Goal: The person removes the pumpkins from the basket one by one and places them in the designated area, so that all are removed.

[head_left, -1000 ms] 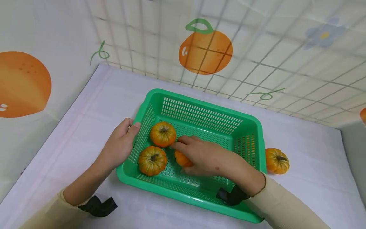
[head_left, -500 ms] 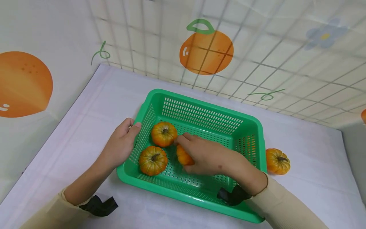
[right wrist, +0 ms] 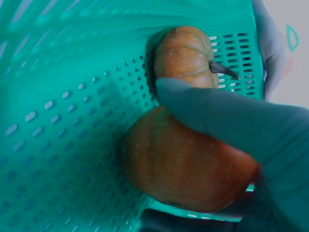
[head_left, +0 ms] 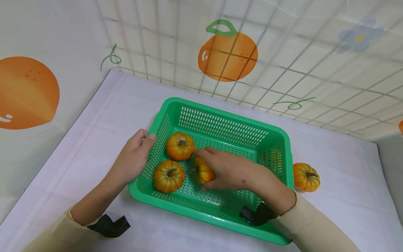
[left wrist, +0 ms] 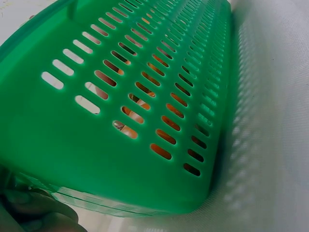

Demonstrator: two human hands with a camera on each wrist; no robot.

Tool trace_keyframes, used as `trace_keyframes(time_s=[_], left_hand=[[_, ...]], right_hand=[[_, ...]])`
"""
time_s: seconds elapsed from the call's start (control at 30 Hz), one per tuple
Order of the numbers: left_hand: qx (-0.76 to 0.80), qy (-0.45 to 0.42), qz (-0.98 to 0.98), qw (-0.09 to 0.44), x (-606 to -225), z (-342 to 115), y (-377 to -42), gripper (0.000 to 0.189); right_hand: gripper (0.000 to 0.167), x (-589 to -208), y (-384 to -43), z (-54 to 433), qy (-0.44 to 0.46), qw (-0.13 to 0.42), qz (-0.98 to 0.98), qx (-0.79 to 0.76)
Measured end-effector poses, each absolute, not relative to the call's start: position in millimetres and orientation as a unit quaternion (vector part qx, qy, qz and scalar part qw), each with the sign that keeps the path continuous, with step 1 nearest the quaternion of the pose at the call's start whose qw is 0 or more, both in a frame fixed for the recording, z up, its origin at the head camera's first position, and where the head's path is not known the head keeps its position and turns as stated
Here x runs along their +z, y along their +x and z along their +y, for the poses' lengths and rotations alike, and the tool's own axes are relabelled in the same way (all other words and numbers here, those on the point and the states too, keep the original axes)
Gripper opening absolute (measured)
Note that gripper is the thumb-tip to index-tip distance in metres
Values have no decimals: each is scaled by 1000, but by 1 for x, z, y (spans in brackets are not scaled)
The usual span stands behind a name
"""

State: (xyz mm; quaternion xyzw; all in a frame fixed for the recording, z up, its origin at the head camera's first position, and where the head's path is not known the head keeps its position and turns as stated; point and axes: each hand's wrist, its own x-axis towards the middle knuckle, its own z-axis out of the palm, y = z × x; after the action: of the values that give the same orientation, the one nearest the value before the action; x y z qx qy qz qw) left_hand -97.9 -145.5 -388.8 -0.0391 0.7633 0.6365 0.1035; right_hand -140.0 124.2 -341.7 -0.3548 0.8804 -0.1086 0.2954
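Note:
My left hand point(head_left: 135, 154) grips the left rim of a green plastic basket point(head_left: 207, 218), thumb over the edge. In the left wrist view, its fingers show at the lower left beside the slotted basket wall point(left wrist: 96, 159). Inside the basket, my right hand point(head_left: 233, 171) curls round a small orange pumpkin point(head_left: 203, 171), which lies tipped with its stem to the left. In the right wrist view, the thumb lies across that pumpkin's side and other fingers are dark below. Two more pumpkins, one farther back point(head_left: 180, 146) and one nearer point(head_left: 168, 176), sit at the basket's left end.
Another small pumpkin point(head_left: 306, 177) stands on the white tablecloth point(head_left: 343, 175), just outside the basket's right wall. Behind the table rises a grid-patterned backdrop point(head_left: 176, 45) printed with oranges. Black straps point(head_left: 110, 226) hang at both wrists.
The pumpkin under my right hand has turned, so its stem and more of its side now show. That hand has shifted slightly right; my left hand keeps its hold on the rim.

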Motion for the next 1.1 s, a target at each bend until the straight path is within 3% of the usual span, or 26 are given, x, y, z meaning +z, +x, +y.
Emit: trace_keyframes(time_s=[0.37, 1.1], left_hand=[[637, -40, 763, 101, -388, -145, -99, 36], [630, -40, 769, 98, -387, -145, -97, 36]], right_hand=[[92, -340, -138, 125, -346, 330, 874, -88], [85, -339, -142, 126, -369, 279, 871, -164]])
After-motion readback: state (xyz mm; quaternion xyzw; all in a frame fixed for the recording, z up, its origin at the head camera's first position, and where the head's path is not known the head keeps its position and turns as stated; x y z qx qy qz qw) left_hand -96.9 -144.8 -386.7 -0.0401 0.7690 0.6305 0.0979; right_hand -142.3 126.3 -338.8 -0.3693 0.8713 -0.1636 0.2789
